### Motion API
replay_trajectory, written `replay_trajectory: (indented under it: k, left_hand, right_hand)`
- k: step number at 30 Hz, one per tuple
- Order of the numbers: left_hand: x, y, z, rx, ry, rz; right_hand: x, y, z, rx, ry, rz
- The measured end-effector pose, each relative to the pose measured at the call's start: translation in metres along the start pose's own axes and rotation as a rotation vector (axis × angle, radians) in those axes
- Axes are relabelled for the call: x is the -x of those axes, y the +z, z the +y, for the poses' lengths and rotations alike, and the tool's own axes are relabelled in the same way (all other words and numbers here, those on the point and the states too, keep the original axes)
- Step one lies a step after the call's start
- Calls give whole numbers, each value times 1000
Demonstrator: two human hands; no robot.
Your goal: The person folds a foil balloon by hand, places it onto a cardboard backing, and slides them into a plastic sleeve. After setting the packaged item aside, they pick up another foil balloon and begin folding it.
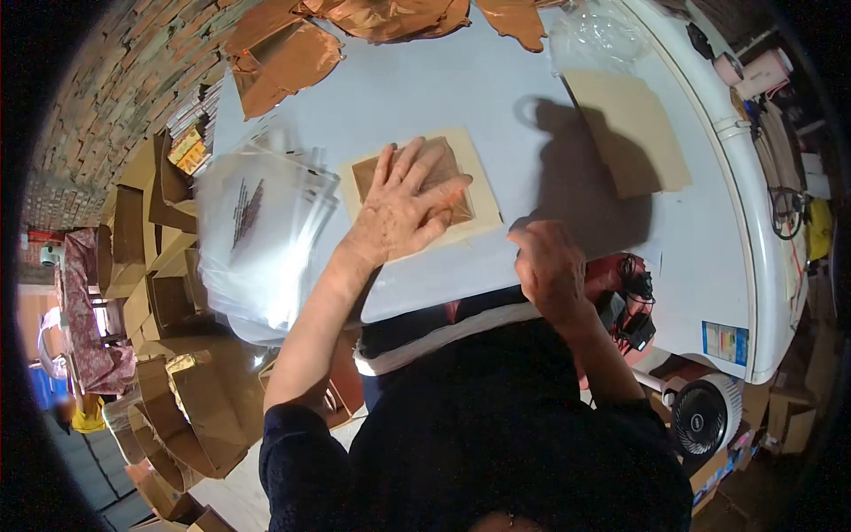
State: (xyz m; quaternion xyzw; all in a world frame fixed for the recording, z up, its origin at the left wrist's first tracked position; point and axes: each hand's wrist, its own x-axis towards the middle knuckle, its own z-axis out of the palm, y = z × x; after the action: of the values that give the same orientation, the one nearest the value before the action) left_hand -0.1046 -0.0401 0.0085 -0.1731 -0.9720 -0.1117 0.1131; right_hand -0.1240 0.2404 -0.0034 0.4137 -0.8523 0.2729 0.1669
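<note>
Resting flat, the left hand spreads open across a brown square on a cream card, near the desk's front edge; the right hand curls closed at the card's four o'clock; clear bags lie at nine.

Landmark: pale band at the waist. Below it: black top, plain weave, faint speckling, no sheen. Sleeves short: left sleeve and right sleeve lie below and outward of the band, same black, each ending near the elbow. Forearms bare. Left hand bare, five fingers, creased across the back and knuckles. Right hand bare, partly shaded. Band: whitish, narrow, slightly frayed or rumpled; material unclear. Above band: dark cloth with one small reddish patch, nature unclear.
</note>
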Motion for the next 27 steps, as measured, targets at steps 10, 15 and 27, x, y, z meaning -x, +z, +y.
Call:
replay_trajectory:
  k: [10,15,27]
  left_hand:
    - [-3,7,-4,-15,0,16]
    - [-3,8,-4,-9,-6,19]
    - [-4,6,-3,-8,2,27]
  right_hand:
    - [7,-6,0,-15,-65,-92]
    - [-2,-11,-4,-75,33,-103]
    - [-3,-13,7,-100,-30,-142]
